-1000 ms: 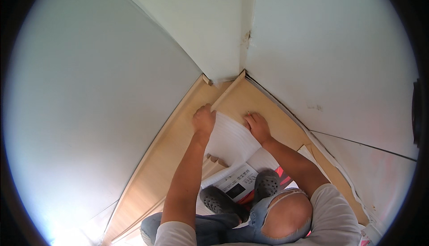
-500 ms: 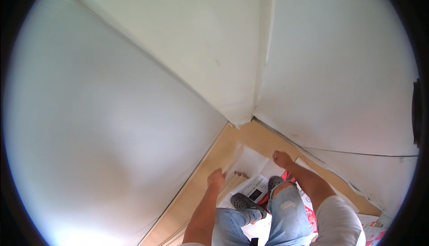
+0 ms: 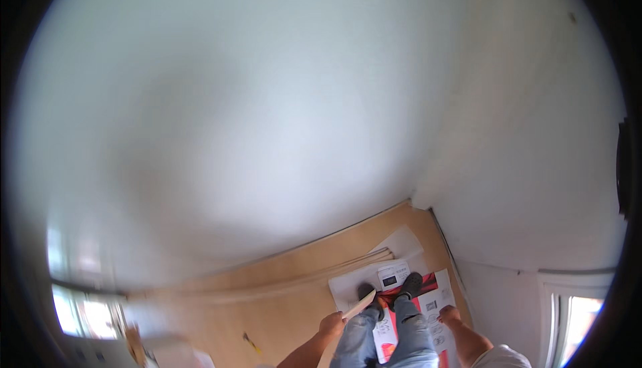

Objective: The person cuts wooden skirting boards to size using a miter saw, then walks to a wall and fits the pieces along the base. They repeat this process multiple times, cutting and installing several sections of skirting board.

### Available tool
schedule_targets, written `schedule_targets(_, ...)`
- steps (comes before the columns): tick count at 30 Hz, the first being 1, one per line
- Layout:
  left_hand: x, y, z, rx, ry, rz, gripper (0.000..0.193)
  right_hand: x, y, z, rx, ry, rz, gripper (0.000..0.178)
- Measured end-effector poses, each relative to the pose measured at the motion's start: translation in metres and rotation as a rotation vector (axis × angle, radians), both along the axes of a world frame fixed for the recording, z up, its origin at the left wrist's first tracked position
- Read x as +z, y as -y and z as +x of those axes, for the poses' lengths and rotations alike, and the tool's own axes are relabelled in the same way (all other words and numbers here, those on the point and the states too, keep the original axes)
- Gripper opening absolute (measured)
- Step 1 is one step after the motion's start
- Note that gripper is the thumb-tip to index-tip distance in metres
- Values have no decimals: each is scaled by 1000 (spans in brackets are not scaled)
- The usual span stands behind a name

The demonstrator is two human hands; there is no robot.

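- The strip (image 3: 361, 304) is held in the left hand (image 3: 332, 324); the fingers are wrapped around it, and its pale end is pointed up and to the right of them, toward a shoe (image 3: 365, 292).
- The fingers of the right hand (image 3: 449, 314) are curled in, well apart from the strip; whether anything is pinched there cannot be told.
- By its look, the strip is judged to be light, stiff and wood-like, hardly slippery; its thin edges and corners could be chipped if knocked.
- It is probably best gripped near its middle, across both edges, with its ends kept clear of the walls.
- Beyond the left fingers, more strips (image 3: 364, 260) are laid on the floor (image 3: 221, 314).
- Between the hands, red-and-white packaging (image 3: 439, 286) is spread; left of the left fingers, a small yellow tool (image 3: 253, 345) is seen.
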State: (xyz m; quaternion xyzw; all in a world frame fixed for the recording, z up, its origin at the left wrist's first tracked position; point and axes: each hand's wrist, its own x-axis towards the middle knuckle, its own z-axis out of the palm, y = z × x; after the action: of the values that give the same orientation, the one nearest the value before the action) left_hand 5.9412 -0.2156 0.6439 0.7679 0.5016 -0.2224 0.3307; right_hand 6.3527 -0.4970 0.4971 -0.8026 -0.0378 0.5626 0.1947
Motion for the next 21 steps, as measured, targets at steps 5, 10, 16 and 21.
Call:
schedule_targets(5,57,69,-54,206,115,-94,36,92,-66,0,-120,-32,215,8)
schedule_targets(10,64,130,-148,405,257,-51,38,106,-109,-10,-54,50,441,9)
schedule_targets(16,72,233,-340,691,247,-42,39,128,-119,-148,144,69,263,17)
schedule_targets(21,44,452,-585,738,-125,-737,26,174,-98,-416,855,-96,105,23)
